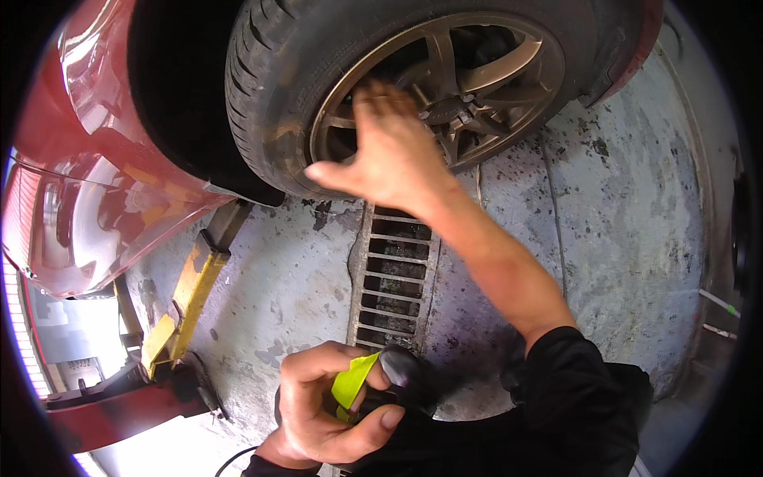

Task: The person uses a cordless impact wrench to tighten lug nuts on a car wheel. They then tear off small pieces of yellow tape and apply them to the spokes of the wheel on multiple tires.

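Note:
A car wheel with bronze spokes (pixel 501 71) and a black tire (pixel 274 103) fills the top of the view. My right hand (pixel 393 151) reaches up to the left side of its rim, thumb out and fingers stretched. Those fingertips are slightly blurred, and I cannot tell if they touch the spokes. Low in the middle, my left hand (pixel 318 413) is curled round a small, flat, bright yellow-green piece (pixel 352 381) whose kind I cannot make out. Its lower part is hidden by the fingers.
The red car's body (pixel 103 183) curves along the left. A yellow lift arm (pixel 195 290) stands under it, joined to a red beam (pixel 127 413). A metal drain grate (pixel 393 278) runs through the worn grey floor (pixel 278 278). My dark shoe (pixel 405 370) is beside my left hand.

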`<state>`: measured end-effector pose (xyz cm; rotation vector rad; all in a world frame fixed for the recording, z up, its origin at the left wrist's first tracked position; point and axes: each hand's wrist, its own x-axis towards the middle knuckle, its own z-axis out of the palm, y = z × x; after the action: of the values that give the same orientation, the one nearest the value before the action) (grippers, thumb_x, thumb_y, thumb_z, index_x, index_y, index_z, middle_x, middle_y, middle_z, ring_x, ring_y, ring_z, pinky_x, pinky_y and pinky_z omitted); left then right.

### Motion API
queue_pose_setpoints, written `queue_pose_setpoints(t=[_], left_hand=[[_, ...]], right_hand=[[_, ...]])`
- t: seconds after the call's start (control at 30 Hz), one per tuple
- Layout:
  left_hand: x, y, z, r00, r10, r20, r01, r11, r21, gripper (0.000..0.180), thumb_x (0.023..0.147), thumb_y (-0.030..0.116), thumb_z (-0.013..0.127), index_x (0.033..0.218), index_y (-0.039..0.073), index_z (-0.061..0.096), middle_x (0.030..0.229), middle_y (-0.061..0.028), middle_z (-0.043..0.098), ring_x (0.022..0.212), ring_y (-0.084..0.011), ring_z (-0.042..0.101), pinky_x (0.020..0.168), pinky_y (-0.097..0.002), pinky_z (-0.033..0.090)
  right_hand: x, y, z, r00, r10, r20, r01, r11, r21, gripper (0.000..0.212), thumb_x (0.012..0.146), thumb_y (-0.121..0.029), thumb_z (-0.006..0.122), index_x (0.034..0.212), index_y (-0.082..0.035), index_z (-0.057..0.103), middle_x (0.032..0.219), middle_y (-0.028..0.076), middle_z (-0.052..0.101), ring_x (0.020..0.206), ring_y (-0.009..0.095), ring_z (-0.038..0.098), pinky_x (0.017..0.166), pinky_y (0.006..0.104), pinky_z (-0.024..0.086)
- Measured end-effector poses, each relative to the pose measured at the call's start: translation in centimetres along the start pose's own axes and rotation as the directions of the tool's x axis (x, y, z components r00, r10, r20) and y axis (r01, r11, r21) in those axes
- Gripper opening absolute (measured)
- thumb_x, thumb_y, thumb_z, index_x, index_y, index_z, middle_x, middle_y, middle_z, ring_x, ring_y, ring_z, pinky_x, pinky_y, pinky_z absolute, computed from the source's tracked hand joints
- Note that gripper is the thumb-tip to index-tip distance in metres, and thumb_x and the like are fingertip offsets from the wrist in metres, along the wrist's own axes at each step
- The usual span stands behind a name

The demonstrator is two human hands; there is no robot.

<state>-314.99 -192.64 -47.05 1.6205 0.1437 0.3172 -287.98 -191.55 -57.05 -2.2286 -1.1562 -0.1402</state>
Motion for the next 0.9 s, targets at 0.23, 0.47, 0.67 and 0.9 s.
queue_pose_setpoints(t=[0.23,0.47,0.67,0.9], left_hand=[[0.2,-0.4,0.6,0.997,-0.028,-0.074,0.033,0.997,0.069,0.067,0.076,0.005,0.084,0.126,0.002,0.039,0.096,-0.0158,0.062,0.073,-0.0112,0.052,0.067,-0.0239,0.044],[0.6,-0.4,0.1,0.998,-0.002,0.058,0.002,1.0,-0.002,0.066,0.081,-0.007,0.079,0.132,-0.002,0.036,0.104,-0.0151,0.06,0.093,-0.0199,0.065,0.08,-0.0313,0.054],[0.1,0.5,0.0,0.999,-0.018,-0.028,0.017,0.999,-0.029,0.067,0.08,-0.003,0.081,0.13,-0.002,0.037,0.101,-0.0143,0.062,0.085,-0.0157,0.063,0.075,-0.0275,0.052],[0.5,0.0,0.4,0.999,-0.026,-0.019,0.026,1.0,0.003,0.065,0.08,-0.005,0.08,0.129,-0.003,0.037,0.103,-0.0154,0.061,0.088,-0.018,0.064,0.08,-0.0301,0.053]], right_hand=[[-1.2,1.9,-0.1,0.996,0.0,-0.085,-0.003,1.0,-0.029,0.109,0.084,-0.068,0.067,0.151,0.012,0.034,0.159,0.035,0.029,0.149,0.045,0.031,0.125,0.051,0.025],[-1.2,-2.6,0.3,0.998,-0.028,-0.057,0.034,0.992,0.117,0.112,0.086,-0.066,0.067,0.153,0.014,0.025,0.16,0.035,0.024,0.15,0.046,0.027,0.126,0.0468,0.022],[-2.3,2.1,0.7,0.983,0.044,-0.178,-0.037,0.998,0.044,0.104,0.082,-0.052,0.074,0.148,0.017,0.033,0.155,0.037,0.032,0.148,0.048,0.032,0.124,0.0522,0.026],[-3.3,1.2,-0.1,0.975,-0.029,-0.219,0.134,0.867,0.481,0.09,0.088,-0.037,0.077,0.152,0.011,0.034,0.155,0.031,0.04,0.147,0.041,0.038,0.121,0.0439,0.033]])
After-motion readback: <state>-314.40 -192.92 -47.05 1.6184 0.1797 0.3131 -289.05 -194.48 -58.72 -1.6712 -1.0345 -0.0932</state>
